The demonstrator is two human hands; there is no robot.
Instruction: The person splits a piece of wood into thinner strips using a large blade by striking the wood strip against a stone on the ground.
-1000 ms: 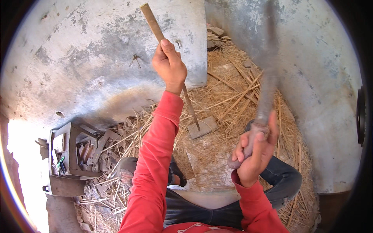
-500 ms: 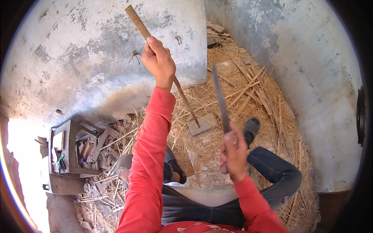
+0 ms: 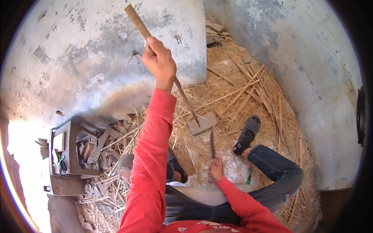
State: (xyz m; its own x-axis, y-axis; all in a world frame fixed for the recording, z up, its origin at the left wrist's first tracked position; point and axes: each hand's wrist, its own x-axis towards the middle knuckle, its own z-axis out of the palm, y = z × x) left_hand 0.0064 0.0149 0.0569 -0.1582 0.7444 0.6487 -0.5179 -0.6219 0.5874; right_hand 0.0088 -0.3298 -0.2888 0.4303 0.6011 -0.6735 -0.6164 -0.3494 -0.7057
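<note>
My left hand (image 3: 160,64) is closed around the upper part of a long, flat bamboo strip (image 3: 136,21), whose top end sticks out above the fist. Slanting down to the right, the strip rests its lower end on a grey rectangular block (image 3: 208,121) on the floor. My right hand (image 3: 216,170) grips the handle of a knife (image 3: 212,144) with a long dark blade, low between my legs. The blade points up toward the block's near edge, apart from the strip.
Straw-like shavings and loose strips (image 3: 260,95) cover the floor. Pale worn walls (image 3: 311,70) curve around me. At the left stands a dark wooden frame (image 3: 72,145) beside wood scraps. A green object (image 3: 249,175) lies near my right leg, and my sandalled foot (image 3: 248,130) is beside the block.
My right hand has brought the knife down and toward me, from a raised blade beside the strip to low in front of my lap. The left hand and strip have hardly moved.
</note>
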